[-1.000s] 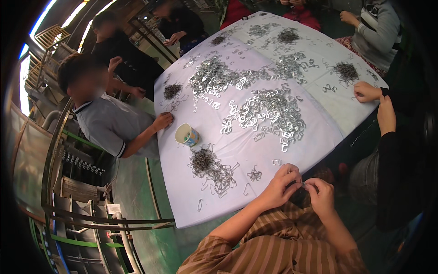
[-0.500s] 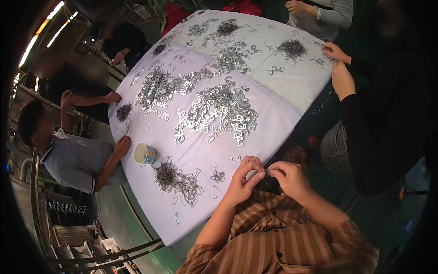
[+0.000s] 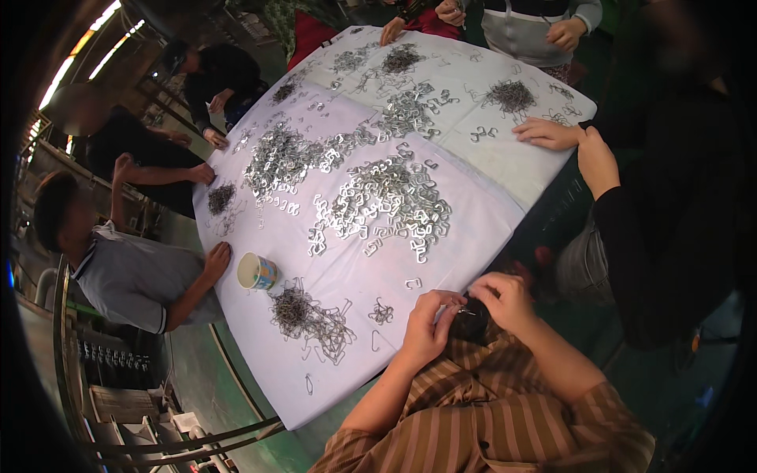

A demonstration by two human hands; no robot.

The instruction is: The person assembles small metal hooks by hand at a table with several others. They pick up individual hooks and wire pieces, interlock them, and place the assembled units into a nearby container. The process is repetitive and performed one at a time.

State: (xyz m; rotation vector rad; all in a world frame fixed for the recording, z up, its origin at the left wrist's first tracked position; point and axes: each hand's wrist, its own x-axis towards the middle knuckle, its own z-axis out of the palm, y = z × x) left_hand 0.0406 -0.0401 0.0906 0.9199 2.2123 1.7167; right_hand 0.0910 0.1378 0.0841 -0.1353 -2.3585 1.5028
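Observation:
My left hand (image 3: pixel 430 325) is closed in a pinch at the table's near edge. Between its thumb and fingers a small shiny metal piece (image 3: pixel 466 310) sticks out; its exact shape is too small to tell. Close by on the right, my right hand (image 3: pixel 509 303) is apart from the piece, its fingers loosely bent and nothing visible in them. A single flat metal clip (image 3: pixel 413 283) lies on the white-covered table (image 3: pixel 441 272) just beyond my left hand. Left of that hand are a small cluster of wire pieces (image 3: pixel 382 312) and one bent wire (image 3: pixel 375 340).
A paper cup (image 3: pixel 258 272) stands beside a tangled heap of bent wires (image 3: pixel 314 322). Large piles of flat metal clips (image 3: pixel 382 197) cover the table's middle. Several co-workers sit or stand around it; one person's hand (image 3: pixel 544 132) rests at the right edge.
My hands, together at the metal piece before, are now apart, the right one a little up and right. At the right edge, a person's hand has moved inward over the table.

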